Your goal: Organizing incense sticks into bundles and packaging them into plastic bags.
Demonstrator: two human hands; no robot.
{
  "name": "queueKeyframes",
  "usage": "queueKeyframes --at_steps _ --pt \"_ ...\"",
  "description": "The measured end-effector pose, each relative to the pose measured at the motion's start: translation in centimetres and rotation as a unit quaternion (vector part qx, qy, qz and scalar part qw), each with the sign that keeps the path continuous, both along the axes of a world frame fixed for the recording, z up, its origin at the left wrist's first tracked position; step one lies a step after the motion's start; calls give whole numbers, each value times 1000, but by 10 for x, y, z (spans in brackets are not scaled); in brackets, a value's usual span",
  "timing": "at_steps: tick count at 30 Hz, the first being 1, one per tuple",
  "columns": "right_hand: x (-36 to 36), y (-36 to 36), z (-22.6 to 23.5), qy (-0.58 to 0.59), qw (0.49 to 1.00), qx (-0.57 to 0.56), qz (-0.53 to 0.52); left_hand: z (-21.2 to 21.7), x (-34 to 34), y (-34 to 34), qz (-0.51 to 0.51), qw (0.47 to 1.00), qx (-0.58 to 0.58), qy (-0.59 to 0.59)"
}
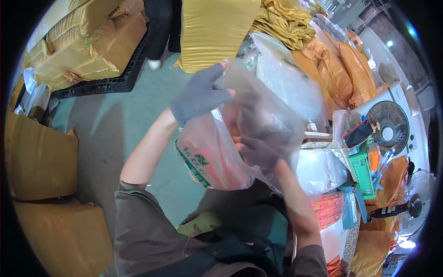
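A large translucent plastic bag (198,138) with green printing hangs in front of my body, and something reddish shows through its wall. My left hand (198,94), in a grey glove with bare fingertips, is closed on the bag's upper left edge. Lower and to the right, my right hand (258,152), gloved the same way, is at the bag's right side. Clear film partly covers that hand and motion smears it, so its fingers cannot be made out. Whether it is inside the bag or behind the film, I cannot tell.
Wrapped yellow bales (78,51) sit on a black pallet (106,85) at the far left. Brown cartons (44,157) stand at the left. A person's dark-trousered leg (159,27) is beyond. A fan (387,127), a green crate (362,173) and orange sacks (353,69) crowd the right.
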State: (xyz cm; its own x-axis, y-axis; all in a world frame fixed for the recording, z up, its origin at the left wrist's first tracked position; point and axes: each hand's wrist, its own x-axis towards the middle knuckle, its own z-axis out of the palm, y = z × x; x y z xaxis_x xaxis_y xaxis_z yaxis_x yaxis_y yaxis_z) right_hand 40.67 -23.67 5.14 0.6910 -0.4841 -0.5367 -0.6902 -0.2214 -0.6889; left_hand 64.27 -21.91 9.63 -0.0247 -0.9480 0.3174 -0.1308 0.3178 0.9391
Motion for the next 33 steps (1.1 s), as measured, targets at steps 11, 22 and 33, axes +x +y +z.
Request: queueKeyframes --at_steps 11,22,33 --pt "-138 44 26 -177 861 -394 -269 29 5 -6 -51 978 113 167" --pt "-170 48 88 -187 792 -545 -202 58 -21 -3 122 990 -45 -50" --pt "-445 275 20 -150 702 -337 -609 97 -252 -20 -14 876 -402 -266"
